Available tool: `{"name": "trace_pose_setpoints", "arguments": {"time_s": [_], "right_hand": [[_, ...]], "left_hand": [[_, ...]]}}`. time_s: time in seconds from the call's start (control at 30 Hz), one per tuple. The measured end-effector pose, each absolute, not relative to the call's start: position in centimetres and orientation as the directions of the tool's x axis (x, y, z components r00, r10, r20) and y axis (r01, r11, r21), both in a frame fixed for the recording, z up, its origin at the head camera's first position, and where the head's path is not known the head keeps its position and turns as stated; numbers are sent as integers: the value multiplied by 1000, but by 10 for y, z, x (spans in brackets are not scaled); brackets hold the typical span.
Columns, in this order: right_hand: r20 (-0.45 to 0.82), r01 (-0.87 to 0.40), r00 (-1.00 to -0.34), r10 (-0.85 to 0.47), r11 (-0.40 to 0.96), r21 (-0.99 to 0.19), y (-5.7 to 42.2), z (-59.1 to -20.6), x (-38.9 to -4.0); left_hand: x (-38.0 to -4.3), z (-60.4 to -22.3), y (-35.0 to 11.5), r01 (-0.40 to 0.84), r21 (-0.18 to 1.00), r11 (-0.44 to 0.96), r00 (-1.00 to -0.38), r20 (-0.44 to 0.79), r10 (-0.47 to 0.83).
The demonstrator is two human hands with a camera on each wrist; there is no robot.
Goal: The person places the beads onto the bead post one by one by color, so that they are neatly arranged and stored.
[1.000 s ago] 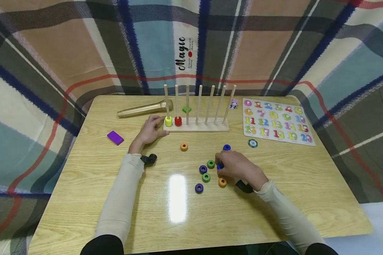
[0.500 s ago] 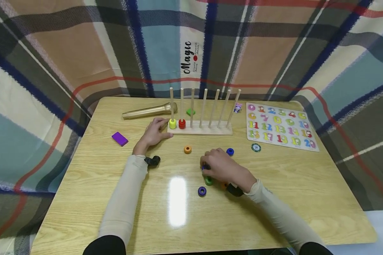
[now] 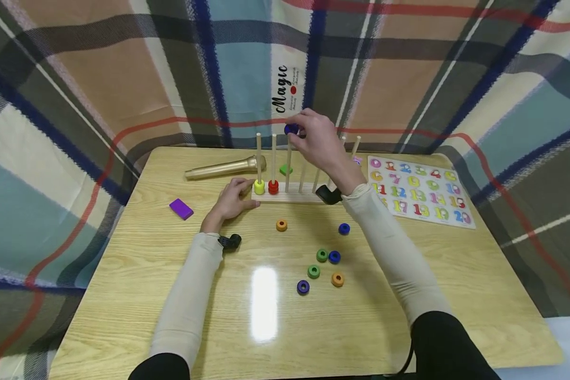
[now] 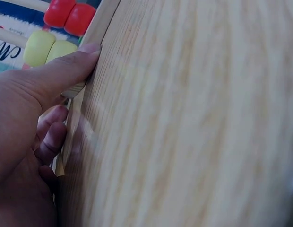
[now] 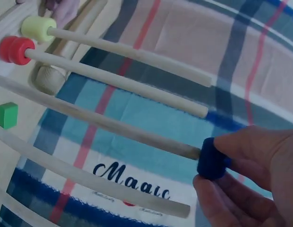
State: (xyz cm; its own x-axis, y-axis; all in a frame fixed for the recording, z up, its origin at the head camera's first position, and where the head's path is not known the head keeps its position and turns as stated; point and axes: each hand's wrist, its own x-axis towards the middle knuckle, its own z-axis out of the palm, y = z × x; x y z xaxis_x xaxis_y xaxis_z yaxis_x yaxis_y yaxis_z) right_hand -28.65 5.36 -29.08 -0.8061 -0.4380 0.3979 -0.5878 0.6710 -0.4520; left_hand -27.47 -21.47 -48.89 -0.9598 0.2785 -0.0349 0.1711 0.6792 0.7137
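A wooden rack with a row of upright pegs stands at the back of the table. Yellow rings sit on its first peg and red rings on the second. My left hand grips the rack's left end, thumb along the front edge and fingers behind, as the left wrist view shows. My right hand pinches a dark blue ring between thumb and fingers, right at the tip of the third peg. The right hand and forearm hide some pegs further right in the head view.
Several loose rings lie mid-table, among them a green ring, an orange ring and a blue ring. A gold microphone-like stick, a green block, a purple block and a number board surround the rack.
My right hand has moved from the loose rings, picked up a dark blue ring and raised it to the third peg's tip. The left hand stays on the rack. The head view has shifted slightly.
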Motion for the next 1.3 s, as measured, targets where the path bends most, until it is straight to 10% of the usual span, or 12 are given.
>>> {"name": "trace_pose_setpoints", "arguments": {"time_s": [0.53, 0.8, 1.1, 1.3], "right_hand": [[296, -540, -841, -453, 730, -420, 50, -298, -288], [462, -738, -672, -579, 572, -357, 70, -327, -244], [-117, -798, -493, -862, 502, -333, 93, -390, -163], [-207, -844, -412, -887, 458, -280, 99, -422, -133]], "left_hand": [[-273, -487, -213, 173, 719, 674, -961, -26, 274], [-274, -487, -214, 161, 715, 680, -962, -40, 270], [-278, -482, -214, 155, 719, 678, -963, -43, 266], [-276, -486, -214, 133, 720, 681, -963, -69, 260]]}}
